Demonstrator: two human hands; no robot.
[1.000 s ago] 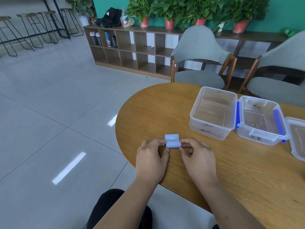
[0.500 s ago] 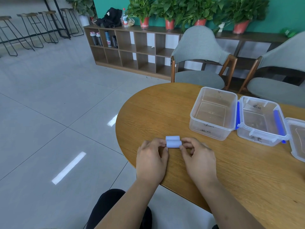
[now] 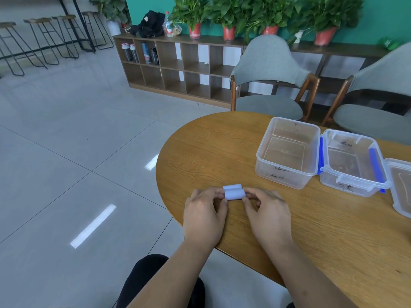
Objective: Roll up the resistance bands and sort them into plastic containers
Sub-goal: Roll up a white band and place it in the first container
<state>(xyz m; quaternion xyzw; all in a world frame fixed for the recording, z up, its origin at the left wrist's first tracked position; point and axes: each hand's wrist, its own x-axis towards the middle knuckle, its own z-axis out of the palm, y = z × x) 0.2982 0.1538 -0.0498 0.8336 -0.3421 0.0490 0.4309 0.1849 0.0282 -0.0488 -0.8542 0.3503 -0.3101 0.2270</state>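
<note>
From the head camera we see the pale blue rolled resistance band (image 3: 233, 193) lying on the round wooden table (image 3: 333, 230) near its front edge. Its long axis runs left to right, one end toward each hand. The left hand (image 3: 205, 215) and right hand (image 3: 268, 215) pinch those ends with curled fingertips. Three clear plastic containers (image 3: 287, 176) stand well apart, to the right and behind.

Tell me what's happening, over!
Left hand and right hand pinch band ends. Band nearly rolled, short tail left. Box open, nothing between.
</note>
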